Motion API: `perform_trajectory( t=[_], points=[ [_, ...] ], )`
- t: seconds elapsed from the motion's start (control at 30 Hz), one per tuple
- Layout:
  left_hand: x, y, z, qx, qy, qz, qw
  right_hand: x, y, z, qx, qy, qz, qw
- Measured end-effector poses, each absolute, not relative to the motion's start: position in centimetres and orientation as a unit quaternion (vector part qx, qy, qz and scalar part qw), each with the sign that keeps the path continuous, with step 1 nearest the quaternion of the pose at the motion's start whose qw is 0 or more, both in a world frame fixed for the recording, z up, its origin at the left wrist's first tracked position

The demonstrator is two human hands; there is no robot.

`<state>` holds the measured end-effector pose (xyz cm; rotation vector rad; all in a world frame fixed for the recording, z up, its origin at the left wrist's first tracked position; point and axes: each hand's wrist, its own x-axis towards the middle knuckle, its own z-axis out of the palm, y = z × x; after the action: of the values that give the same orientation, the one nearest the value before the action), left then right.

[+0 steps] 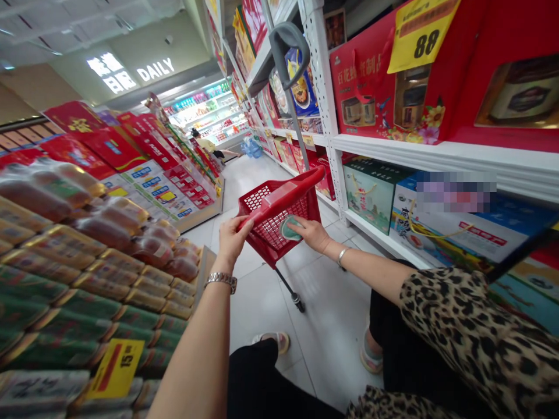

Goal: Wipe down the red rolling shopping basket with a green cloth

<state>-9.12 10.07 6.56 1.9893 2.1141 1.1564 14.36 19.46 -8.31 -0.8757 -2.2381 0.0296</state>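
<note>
A red rolling shopping basket (279, 201) with perforated walls stands tilted on the tiled floor in front of me. Its grey pull handle (290, 58) rises on a pole at the upper right. My left hand (233, 238) is closed round the basket's near left rim, thumb on top. With my right hand (312, 234) I hold a green cloth (290, 228), or a similar flat rounded pad, against the mesh of the basket's near side. The fingertips lie over the cloth and partly cover it. A black leg with a caster (298, 302) shows below.
Stacked bottle and can packs (109, 256) line the left, with red gift boxes (111, 145) beyond. White shelves (437, 148) with boxed goods run close along the right. Another person (204, 141) is farther down the aisle, near blue-wrapped items (251, 147). My feet are either side below.
</note>
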Motion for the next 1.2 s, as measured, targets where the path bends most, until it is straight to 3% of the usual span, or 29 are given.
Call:
perform_trajectory(
  t=[0.3,0.53,0.77,0.97,1.2],
  points=[
    [-9.6,10.7,6.5,0.644,0.669,0.371,0.014,10.2,23.3,-5.6,-0.507,-0.784,0.092,0.347],
    [-9.5,11.3,6.8,0.637,0.679,0.366,0.024,4.3,22.4,-7.8,-0.461,-0.781,0.081,0.413],
    [-10.6,11.4,7.1,0.614,0.676,0.399,0.083,1.9,19.6,-8.4,-0.380,-0.874,0.093,0.288],
    [-11.6,11.3,7.5,0.583,0.684,0.422,0.122,0.5,19.1,-8.2,-0.309,-0.905,0.089,0.278],
    [-12.3,10.9,8.3,0.527,0.698,0.457,0.164,1.6,20.1,-9.3,-0.321,-0.884,0.141,0.309]
  ],
)
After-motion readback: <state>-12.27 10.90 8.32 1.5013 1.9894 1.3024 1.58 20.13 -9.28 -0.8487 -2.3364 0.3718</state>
